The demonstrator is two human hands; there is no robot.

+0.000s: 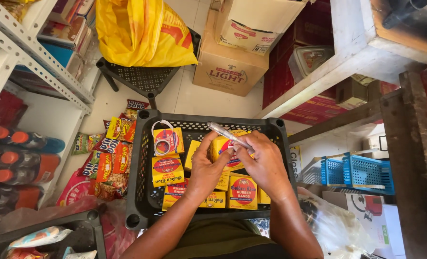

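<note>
1. Both forearms reach forward over the black crate (135, 192), converging.
2. The left hand (206, 168) is curled, fingers bent inward, above the crate's middle.
3. The right hand (266, 160), just beside it, is closed with knuckles up.

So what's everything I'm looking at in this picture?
black crate: one, black plastic, centre floor
small boxes: about ten, yellow and red, inside the crate
tape roll: one, clear, on the boxes at the crate's back left
snack packets: a pile, red and yellow, on the floor left of the crate
bottles: several, orange caps, low shelf at left
yellow bag: one, on a black stool at top
cardboard boxes: two, brown, top centre
blue baskets: two, at right
pen: one, clear, in the right hand
left hand: on a box
right hand: holds the pen
</note>
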